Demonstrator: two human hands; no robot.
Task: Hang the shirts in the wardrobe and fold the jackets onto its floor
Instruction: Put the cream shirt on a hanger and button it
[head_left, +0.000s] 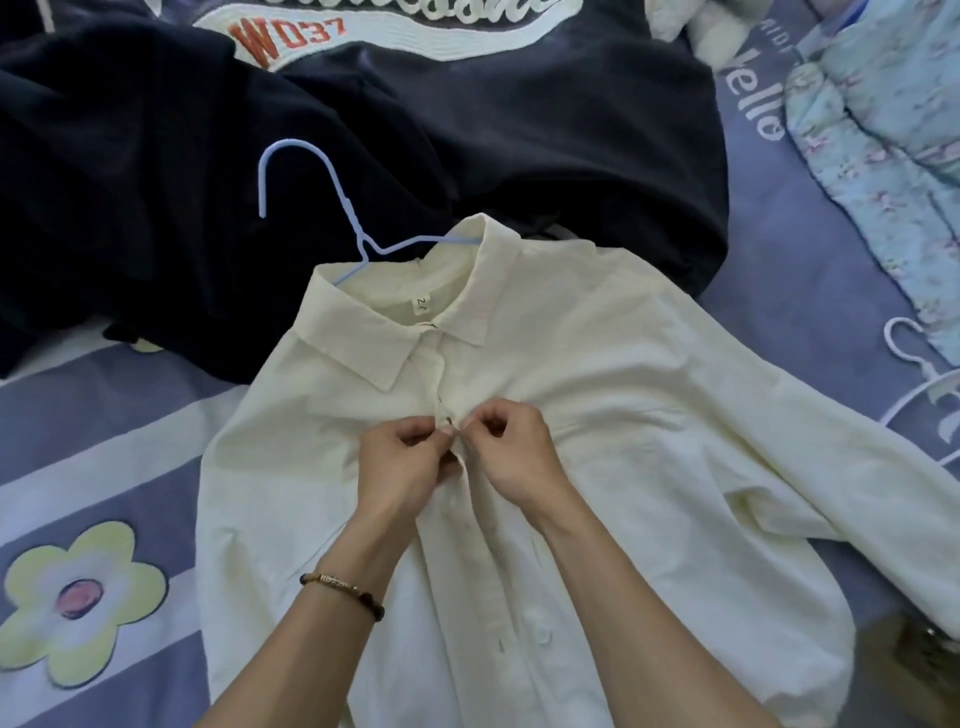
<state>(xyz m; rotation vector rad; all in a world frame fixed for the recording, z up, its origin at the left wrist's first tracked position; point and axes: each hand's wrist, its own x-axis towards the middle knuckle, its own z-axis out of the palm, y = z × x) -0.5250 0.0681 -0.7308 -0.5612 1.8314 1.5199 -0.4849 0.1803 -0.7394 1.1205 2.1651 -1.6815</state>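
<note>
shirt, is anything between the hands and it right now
No. Both the left hand and right hand already pinch the shirt at its front placket, below the collar. The wardrobe is out of view.

Soft, even daylight here, fairly bright, no hard glare anywhere. The cream cotton button-up shirt (597, 415) reads almost washed out, its creases faint. Only mild shadows, tucked under both forearms and beneath the collar. The navy fleece jacket with stitched lettering (467, 130) swallows detail in its dark folds. Overall slightly soft, compression smearing fine texture. Wide-angle bend shows at the edges, the lilac flower-print bedsheet (104, 467) curving away.
</note>
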